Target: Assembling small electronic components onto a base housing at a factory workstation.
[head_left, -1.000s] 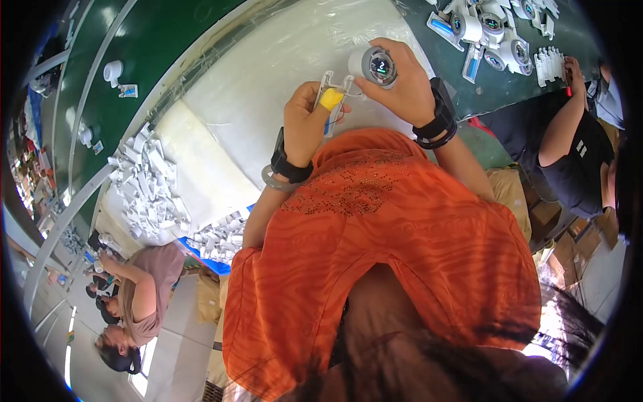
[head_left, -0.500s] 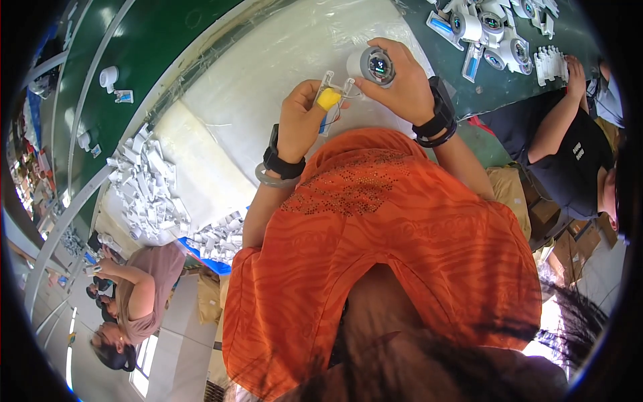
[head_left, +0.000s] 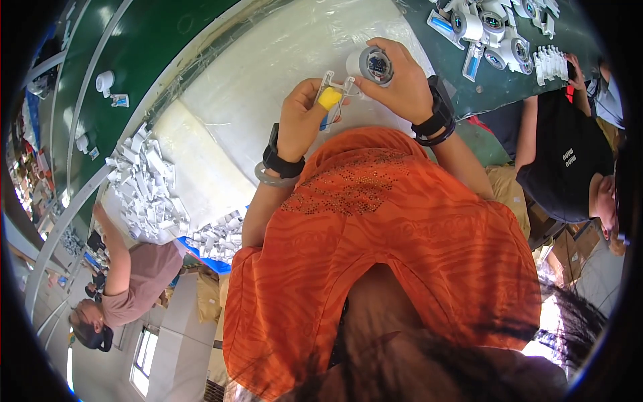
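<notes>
My left hand (head_left: 299, 127) is closed, thumb and fingers pinching a yellow piece (head_left: 329, 98) on a clear-white plastic frame (head_left: 349, 84). A blue part (head_left: 325, 123) and thin wires show below it. My right hand (head_left: 407, 90) grips a round white device (head_left: 355, 63) with a grey ring around a dark, small display. Its thumb reaches toward the frame's right end; whether it presses on it I cannot tell. Both hands are above the plastic-covered table, just ahead of my orange top.
Loose white plastic parts (head_left: 149, 184) are heaped at left, with more in a blue-edged container (head_left: 211, 265). Several finished-looking round devices (head_left: 492, 33) lie far right beside a row of white pieces (head_left: 550, 65). Two round units rest on a green belt (head_left: 164, 27). Co-workers sit on both sides.
The display's lit marks look dimmer now. My hands have hardly moved. The left co-worker's arm has reached toward the table, and the right co-worker has shifted arm and body.
</notes>
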`<state>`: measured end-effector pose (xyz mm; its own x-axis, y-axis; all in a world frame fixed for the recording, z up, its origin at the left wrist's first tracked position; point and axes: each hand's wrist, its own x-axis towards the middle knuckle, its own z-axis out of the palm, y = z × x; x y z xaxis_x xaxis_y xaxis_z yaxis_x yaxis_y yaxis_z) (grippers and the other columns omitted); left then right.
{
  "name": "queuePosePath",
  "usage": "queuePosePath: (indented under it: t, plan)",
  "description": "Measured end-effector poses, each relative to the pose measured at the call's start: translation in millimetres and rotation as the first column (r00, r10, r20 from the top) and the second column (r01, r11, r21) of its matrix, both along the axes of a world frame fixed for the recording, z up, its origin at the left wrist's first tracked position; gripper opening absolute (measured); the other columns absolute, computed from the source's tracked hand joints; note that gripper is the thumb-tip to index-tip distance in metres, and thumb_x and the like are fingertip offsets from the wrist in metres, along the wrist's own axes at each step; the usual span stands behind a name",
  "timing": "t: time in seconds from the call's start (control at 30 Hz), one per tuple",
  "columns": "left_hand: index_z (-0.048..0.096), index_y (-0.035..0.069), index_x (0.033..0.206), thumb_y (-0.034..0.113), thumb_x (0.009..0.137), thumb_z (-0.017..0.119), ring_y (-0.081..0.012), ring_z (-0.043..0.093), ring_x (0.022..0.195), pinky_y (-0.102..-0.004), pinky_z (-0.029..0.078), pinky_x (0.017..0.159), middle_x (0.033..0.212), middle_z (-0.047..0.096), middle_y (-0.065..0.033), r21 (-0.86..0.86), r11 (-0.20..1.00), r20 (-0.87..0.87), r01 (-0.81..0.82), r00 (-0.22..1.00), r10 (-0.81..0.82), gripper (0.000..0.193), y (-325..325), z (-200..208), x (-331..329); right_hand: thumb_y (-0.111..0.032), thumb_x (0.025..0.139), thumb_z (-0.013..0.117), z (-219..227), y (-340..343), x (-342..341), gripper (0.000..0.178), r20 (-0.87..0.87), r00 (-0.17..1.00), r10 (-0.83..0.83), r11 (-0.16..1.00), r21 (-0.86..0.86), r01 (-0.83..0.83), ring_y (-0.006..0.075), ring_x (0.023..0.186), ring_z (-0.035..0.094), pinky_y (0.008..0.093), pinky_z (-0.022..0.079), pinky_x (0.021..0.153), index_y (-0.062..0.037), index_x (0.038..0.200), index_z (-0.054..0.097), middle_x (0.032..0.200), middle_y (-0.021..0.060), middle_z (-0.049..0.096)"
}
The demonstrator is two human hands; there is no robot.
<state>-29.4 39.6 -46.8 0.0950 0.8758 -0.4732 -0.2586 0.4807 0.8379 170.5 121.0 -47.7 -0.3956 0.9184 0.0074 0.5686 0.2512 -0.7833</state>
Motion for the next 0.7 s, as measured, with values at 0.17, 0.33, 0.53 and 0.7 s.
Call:
queuePosePath:
  t: [0.17, 0.33, 0.53, 0.7]
  plan:
    - [0.054, -0.002, 0.115, 0.014, 0.098, 0.056, -0.0243, 0.07, 0.092, -0.0316, 0.06, 0.071, 0.107, 0.065, -0.012, -0.043, 0.999, 0.021, 0.006, 1.0, -0.005, 0.024, 1, -2, -1, -0.032, 0.072, 0.081, -8, 0, 1, 0.061, -0.006, 1.0, -0.009, 0.997, 0.074, 0.009, 0.033, 0.09, 0.066, 0.0372, 0.055, 0.075, -0.0084, 0.121, 0.055, 0.109, 0.0159, 0.061]
    - [0.056, -0.001, 0.111, 0.011, 0.096, 0.056, -0.0209, 0.069, 0.08, -0.0309, 0.059, 0.063, 0.097, 0.066, -0.0126, -0.165, 0.977, 0.121, -0.136, 0.98, 0.157, 0.019, 15, 2, -5, -0.041, 0.084, 0.071, -18, 3, 7, 0.058, -0.049, 0.999, -0.019, 0.957, -0.291, 0.004, 0.0306, 0.081, 0.068, 0.0363, 0.054, 0.071, -0.0062, 0.127, 0.052, 0.106, 0.02, 0.064]
    - [0.056, 0.005, 0.12, 0.022, 0.098, 0.053, -0.0216, 0.068, 0.079, -0.0348, 0.059, 0.06, 0.106, 0.066, -0.0143, -0.069, 0.95, -0.037, -0.306, 0.952, 0.304, 0.028, 38, -21, -76, -0.034, 0.088, 0.067, -52, 25, 57, 0.046, 0.054, 0.997, -0.061, 0.99, -0.123, 0.067, 0.0247, 0.07, 0.067, 0.0374, 0.053, 0.064, -0.0056, 0.122, 0.057, 0.105, 0.0158, 0.066]
    - [0.053, 0.005, 0.125, 0.024, 0.098, 0.053, -0.0253, 0.066, 0.092, -0.0424, 0.056, 0.073, 0.111, 0.066, -0.0139, 0.11, 0.835, 0.087, -0.539, 0.842, 0.532, 0.033, 68, -22, -165, -0.014, 0.08, 0.071, -63, 71, 131, 0.049, 0.321, 0.889, -0.328, 0.834, 0.54, 0.113, 0.0289, 0.098, 0.062, 0.0416, 0.05, 0.084, -0.0116, 0.126, 0.057, 0.109, 0.0113, 0.063]
